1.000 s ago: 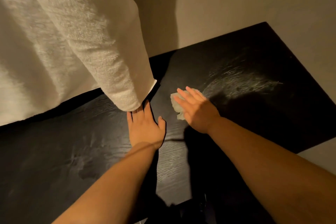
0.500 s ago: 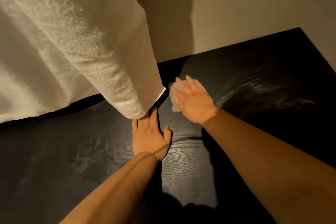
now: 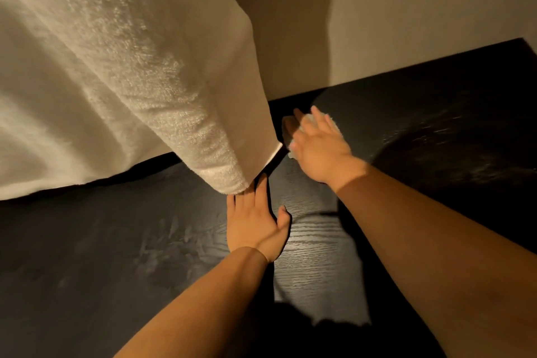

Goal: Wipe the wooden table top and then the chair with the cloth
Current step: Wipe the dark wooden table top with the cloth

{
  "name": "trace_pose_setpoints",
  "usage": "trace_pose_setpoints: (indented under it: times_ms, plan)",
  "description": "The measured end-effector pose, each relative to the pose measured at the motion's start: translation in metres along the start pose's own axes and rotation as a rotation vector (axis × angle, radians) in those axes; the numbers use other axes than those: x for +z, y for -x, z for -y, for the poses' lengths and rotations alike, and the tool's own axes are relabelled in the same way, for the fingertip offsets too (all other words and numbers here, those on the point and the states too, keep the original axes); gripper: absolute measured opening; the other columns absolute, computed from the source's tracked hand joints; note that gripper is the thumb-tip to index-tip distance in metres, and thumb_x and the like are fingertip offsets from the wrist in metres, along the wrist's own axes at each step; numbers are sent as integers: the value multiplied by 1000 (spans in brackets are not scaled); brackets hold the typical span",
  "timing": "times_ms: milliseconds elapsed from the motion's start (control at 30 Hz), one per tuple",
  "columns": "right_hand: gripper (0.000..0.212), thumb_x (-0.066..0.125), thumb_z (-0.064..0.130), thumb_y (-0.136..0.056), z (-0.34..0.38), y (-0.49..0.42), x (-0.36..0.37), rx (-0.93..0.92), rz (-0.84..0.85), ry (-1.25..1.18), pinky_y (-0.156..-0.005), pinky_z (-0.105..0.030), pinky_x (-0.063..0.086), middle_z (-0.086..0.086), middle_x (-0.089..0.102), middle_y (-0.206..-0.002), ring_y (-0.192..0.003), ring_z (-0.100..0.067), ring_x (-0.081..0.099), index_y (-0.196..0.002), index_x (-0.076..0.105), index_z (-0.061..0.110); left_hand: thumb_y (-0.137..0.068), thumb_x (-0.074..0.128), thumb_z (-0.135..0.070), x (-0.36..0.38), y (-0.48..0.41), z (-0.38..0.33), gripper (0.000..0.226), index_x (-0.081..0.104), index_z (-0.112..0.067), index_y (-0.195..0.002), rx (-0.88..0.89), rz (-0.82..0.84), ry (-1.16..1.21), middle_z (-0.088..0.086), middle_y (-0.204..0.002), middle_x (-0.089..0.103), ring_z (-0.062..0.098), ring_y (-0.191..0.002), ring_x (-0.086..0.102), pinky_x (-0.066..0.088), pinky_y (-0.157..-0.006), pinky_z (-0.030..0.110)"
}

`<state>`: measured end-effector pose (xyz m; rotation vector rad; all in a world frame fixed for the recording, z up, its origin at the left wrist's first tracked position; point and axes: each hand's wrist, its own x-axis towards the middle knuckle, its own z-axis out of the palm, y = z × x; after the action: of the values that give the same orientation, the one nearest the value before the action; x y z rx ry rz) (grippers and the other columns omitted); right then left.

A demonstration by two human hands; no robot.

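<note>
The dark wooden table top (image 3: pixel 313 264) fills the lower half of the head view, its grain and wipe streaks catching the light. My right hand (image 3: pixel 322 148) presses flat on a small pale cloth (image 3: pixel 334 125) near the table's back edge, by the wall; most of the cloth is hidden under the palm. My left hand (image 3: pixel 255 221) lies flat on the table, fingers apart, its fingertips tucked under the hem of a hanging white towel (image 3: pixel 116 73). No chair is in view.
The thick white towel hangs from above on the left and covers the back left of the table. A plain beige wall (image 3: pixel 421 14) stands right behind the table. The table's right corner (image 3: pixel 526 41) shows at the far right.
My right hand has slid the cloth away from me and to the left, up to the back edge beside the towel. My left hand has stayed in place.
</note>
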<state>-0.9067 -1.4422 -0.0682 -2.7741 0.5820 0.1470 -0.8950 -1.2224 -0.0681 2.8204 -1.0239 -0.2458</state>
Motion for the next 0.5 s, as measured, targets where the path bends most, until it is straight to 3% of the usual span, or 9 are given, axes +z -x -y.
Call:
trace_pose_setpoints:
  times_ms: [67, 133, 233, 300, 367, 400, 500]
  plan:
    - [46, 30, 33, -107, 6, 7, 6, 37, -22, -2, -129, -50, -1, -8, 27, -166, -157, -38, 5, -144, 53, 17, -92, 48, -54, 0, -1, -1, 77, 33, -21, -160, 0, 4, 11, 4, -161, 39, 29, -152, 28, 16, -128, 48]
    - [50, 32, 35, -103, 17, 35, 18, -87, 2, 73, -129, -53, 5, -6, 34, -162, -155, -40, 16, -146, 52, 20, -92, 49, -54, 0, 0, 0, 78, 31, -21, -161, 14, 5, 18, 4, -163, 38, 28, -154, 25, 13, -129, 48]
    - [55, 28, 40, -106, 25, 71, 25, -265, 54, 14, -127, -45, -2, 3, 26, -169, -159, -33, 10, -159, 37, 27, -93, 48, -54, 2, -1, 3, 80, 30, -19, -162, 34, -1, 14, 6, -165, 36, 30, -156, 24, 11, -129, 50]
    - [57, 43, 38, -103, 11, 55, 19, -324, 102, 48, -127, -47, 0, -1, 27, -169, -158, -35, 12, -158, 38, 26, -93, 47, -55, 3, 0, 3, 79, 30, -19, -162, 26, 5, 7, 6, -165, 36, 31, -156, 25, 12, -129, 50]
    - [59, 51, 37, -95, -9, 27, 16, -250, 52, 98, -126, -58, 17, -15, 41, -160, -152, -43, 27, -151, 48, 20, -94, 45, -56, 3, 0, 3, 79, 29, -19, -162, 19, 22, -3, 7, -163, 38, 32, -153, 28, 14, -128, 51]
    - [59, 47, 36, -95, -19, 14, 10, -165, 18, 70, -126, -59, 17, -17, 40, -161, -152, -44, 26, -151, 46, 20, -94, 45, -56, 2, 0, 3, 79, 30, -19, -162, 14, 25, -1, 7, -161, 40, 33, -152, 31, 15, -127, 51]
    - [61, 35, 35, -102, -21, 18, 1, 104, -5, 17, -129, -45, -3, -4, 12, -173, -159, -34, 2, -161, 28, 28, -94, 44, -56, 2, -1, 3, 78, 29, -19, -162, 13, 34, 0, 7, -160, 41, 32, -153, 29, 15, -127, 51]
